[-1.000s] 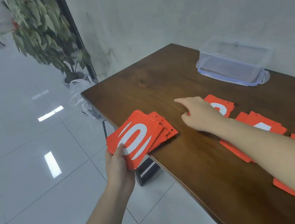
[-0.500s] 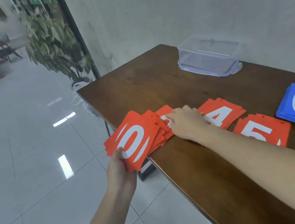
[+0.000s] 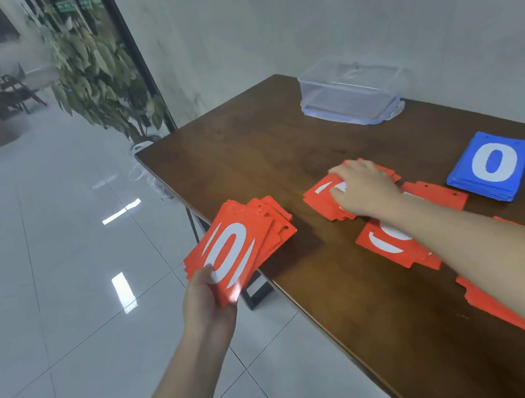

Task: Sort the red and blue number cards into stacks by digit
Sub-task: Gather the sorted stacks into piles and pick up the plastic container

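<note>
One head camera looks forward and down, from near, over the desk point(image 3: 280, 147) corner and floor point(image 3: 46, 304).

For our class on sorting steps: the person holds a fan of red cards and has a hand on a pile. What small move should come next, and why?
Probably lift the right hand off the red pile and take the top 0 card from the held stack in the left hand, since it is unsorted.

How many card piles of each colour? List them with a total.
Red piles: 6, the held pile in the left hand, five on the table, two partly behind the forearm.
Blue piles: 1
Total: 7
</note>
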The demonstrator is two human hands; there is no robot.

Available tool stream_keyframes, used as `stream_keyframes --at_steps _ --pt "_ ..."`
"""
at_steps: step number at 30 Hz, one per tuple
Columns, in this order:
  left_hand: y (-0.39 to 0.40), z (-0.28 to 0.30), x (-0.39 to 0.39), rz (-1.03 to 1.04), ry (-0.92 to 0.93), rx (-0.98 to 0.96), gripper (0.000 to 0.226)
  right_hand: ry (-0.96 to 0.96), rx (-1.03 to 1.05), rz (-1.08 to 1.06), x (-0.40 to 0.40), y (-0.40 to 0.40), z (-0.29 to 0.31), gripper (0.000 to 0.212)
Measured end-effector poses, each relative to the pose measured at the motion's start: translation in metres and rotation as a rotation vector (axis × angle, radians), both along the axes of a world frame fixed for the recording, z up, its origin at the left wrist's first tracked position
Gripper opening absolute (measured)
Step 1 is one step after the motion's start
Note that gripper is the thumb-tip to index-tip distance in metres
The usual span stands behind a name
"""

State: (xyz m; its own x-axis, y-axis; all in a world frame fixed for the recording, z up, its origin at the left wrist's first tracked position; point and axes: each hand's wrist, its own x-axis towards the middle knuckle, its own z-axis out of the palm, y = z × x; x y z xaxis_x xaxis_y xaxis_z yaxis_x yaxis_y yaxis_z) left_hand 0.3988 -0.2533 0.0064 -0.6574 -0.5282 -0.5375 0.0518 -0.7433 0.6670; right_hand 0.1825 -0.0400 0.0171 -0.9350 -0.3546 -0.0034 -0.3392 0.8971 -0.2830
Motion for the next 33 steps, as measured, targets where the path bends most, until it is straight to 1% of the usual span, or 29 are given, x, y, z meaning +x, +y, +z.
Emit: stream_keyframes --at_steps 2,4,7,9,12,15,18,20,22,24,26,29,31,33 --pt "-0.001 0.0 -0.001 -0.008 0.022 0.011 0.03 -0.067 0.083 -0.073 -0.013 0.014 -0.003 0.054" --pt "-0.003 0.001 -0.004 -0.031 0.054 0.021 0.031 -0.139 0.097 -0.115 -0.017 0.021 -0.001 0.059" --pt "-0.005 -0.001 -0.01 -0.052 0.093 0.036 0.025 -0.154 0.112 -0.08 -0.007 0.013 0.003 0.06" --pt "-0.006 -0.002 -0.013 -0.07 0.096 0.027 0.021 -0.143 0.118 -0.03 0.008 -0.002 0.003 0.053" --pt "-0.009 -0.006 -0.016 -0.064 0.073 0.047 0.021 -0.112 0.067 0.02 0.03 -0.028 0.002 0.042" --pt "-0.011 -0.011 -0.015 -0.077 0.036 0.032 0.013 -0.097 0.0 0.071 0.048 -0.054 0.001 0.05" --pt "-0.013 -0.013 -0.011 -0.1 -0.005 0.014 0.019 -0.129 -0.1 0.108 0.065 -0.068 0.001 0.057" --pt "-0.015 -0.014 -0.009 -0.104 -0.005 0.007 0.022 -0.14 -0.175 0.127 0.073 -0.068 0.002 0.057" --pt "-0.017 -0.015 -0.007 -0.107 -0.001 0.008 0.025 -0.144 -0.243 0.113 0.076 -0.06 0.005 0.054" --pt "-0.017 -0.014 -0.003 -0.115 -0.005 0.011 0.024 -0.106 -0.237 0.062 0.071 -0.04 0.009 0.05" --pt "-0.015 -0.012 0.001 -0.117 -0.001 0.028 0.025 -0.035 -0.147 -0.013 0.059 -0.01 0.011 0.045" --pt "-0.006 -0.009 0.006 -0.113 0.016 0.062 0.024 0.017 -0.019 -0.166 0.043 0.043 0.009 0.044" --pt "0.004 -0.008 0.012 -0.103 0.025 0.074 0.02 -0.027 0.004 -0.255 0.037 0.072 0.007 0.044" --pt "0.017 -0.008 0.019 -0.104 0.043 0.084 0.014 -0.13 0.011 -0.275 0.043 0.091 0.006 0.045"
